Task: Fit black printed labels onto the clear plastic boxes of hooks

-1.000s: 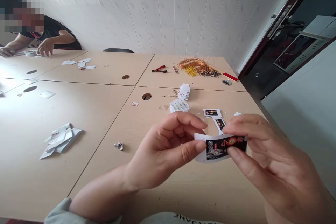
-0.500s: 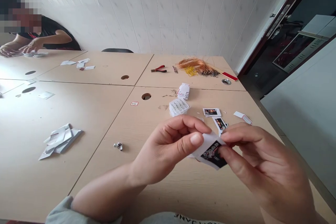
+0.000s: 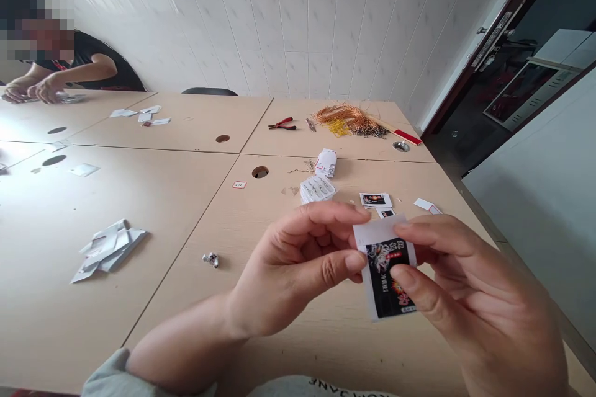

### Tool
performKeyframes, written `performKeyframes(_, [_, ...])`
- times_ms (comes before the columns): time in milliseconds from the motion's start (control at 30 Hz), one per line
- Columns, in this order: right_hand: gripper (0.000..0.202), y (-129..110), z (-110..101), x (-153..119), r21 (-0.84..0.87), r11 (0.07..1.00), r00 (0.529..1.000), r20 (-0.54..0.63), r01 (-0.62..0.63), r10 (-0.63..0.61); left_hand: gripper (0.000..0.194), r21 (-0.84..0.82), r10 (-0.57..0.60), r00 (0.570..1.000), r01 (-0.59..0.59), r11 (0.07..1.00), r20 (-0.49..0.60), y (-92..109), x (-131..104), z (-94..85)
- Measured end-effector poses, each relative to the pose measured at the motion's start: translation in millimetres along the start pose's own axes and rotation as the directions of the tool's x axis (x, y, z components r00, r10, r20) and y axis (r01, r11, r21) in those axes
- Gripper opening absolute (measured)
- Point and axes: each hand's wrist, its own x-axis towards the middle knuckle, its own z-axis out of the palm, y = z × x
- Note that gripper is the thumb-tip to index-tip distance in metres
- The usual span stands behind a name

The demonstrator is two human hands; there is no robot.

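Observation:
Between my hands, above the table, is a small white packet with a black printed label, its face toward me. My left hand pinches its left edge between thumb and fingers. The thumb and index finger of my right hand grip its right side, covering part of the print. Just beyond lie more black-labelled packets, partly hidden by my fingers. A stack of clear-fronted packets with small dark items stands behind my left hand, and a pile of white cards is behind that.
White packets lie in a heap on the left, with a crumpled silvery scrap nearer me. Farther back are red-handled pliers and a bundle of orange cords. A co-worker sits at the far left, hands on the table.
The packet has turned from a tilt to nearly upright, showing more of its printed face. My right thumb now lies across the print.

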Motion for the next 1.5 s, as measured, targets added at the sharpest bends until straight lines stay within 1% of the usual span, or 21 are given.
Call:
performKeyframes(133, [0.032,2,1,-3,-0.007,1.0,0.999,-0.024,-0.028,0.028,0.027,0.033,-0.011,1.0,0.011,0.999,0.008,2,-2,4.2])
performKeyframes(267, [0.029,1,1,-5,-0.051,0.999,0.999,-0.031,0.015,-0.016,0.021,0.066,-0.054,0.998,0.055,0.996,-0.016,4,-3,5.6])
performKeyframes(333, [0.029,0,1,-3,-0.085,0.994,0.998,-0.019,0.061,-0.063,0.016,0.099,-0.05,0.998,0.054,0.994,-0.037,4,-3,5.3])
performKeyframes(400, [0.03,0,2,0,-0.166,0.977,0.99,-0.022,0.135,-0.14,0.013,0.132,-0.042,0.998,0.049,0.99,-0.054,5,-3,4.9])
performKeyframes(467, [0.031,0,4,4,-0.274,0.939,0.975,-0.03,0.206,-0.222,0.013,0.155,-0.037,0.998,0.045,0.987,-0.056,4,-2,4.6])
performKeyframes(533, [0.029,-1,5,7,-0.336,0.907,0.961,-0.018,0.254,-0.276,0.013,0.163,-0.033,0.998,0.04,0.986,-0.044,4,-1,4.3])
performKeyframes(667, [0.019,-3,4,11,-0.281,0.912,0.953,0.054,0.3,-0.297,0.015,0.225,-0.004,1.0,0.004,0.974,-0.001,4,-1,3.5])
performKeyframes(733, [0.021,-4,3,10,-0.252,0.924,0.957,0.068,0.288,-0.28,0.013,0.274,0.004,1.0,-0.005,0.962,0.005,5,-1,3.0])
performKeyframes(800, [0.023,-5,2,10,-0.247,0.931,0.963,0.062,0.27,-0.263,0.008,0.294,-0.012,1.0,0.016,0.956,-0.016,6,-1,2.6])
performKeyframes(867, [0.021,-6,3,9,-0.256,0.93,0.964,0.055,0.266,-0.26,0.004,0.282,-0.036,0.998,0.049,0.958,-0.049,6,0,2.4])
performKeyframes(967, [0.017,-7,4,10,-0.285,0.912,0.954,0.036,0.295,-0.297,0.001,0.245,-0.059,0.996,0.075,0.967,-0.071,5,0,2.0])
performKeyframes(1133, [0.019,-5,8,11,-0.323,0.892,0.944,0.005,0.315,-0.331,0.003,0.162,-0.105,0.993,0.112,0.98,-0.053,3,1,1.3])
performKeyframes(1300, [0.017,-2,7,10,-0.369,0.834,0.898,0.001,0.409,-0.44,0.007,0.06,-0.148,0.989,0.149,0.987,-0.028,1,3,1.0])
performKeyframes(1500, [0.02,0,6,10,-0.37,0.824,0.887,0.001,0.429,-0.462,0.007,-0.044,-0.2,0.98,0.2,0.979,0.006,-3,4,-3.1])
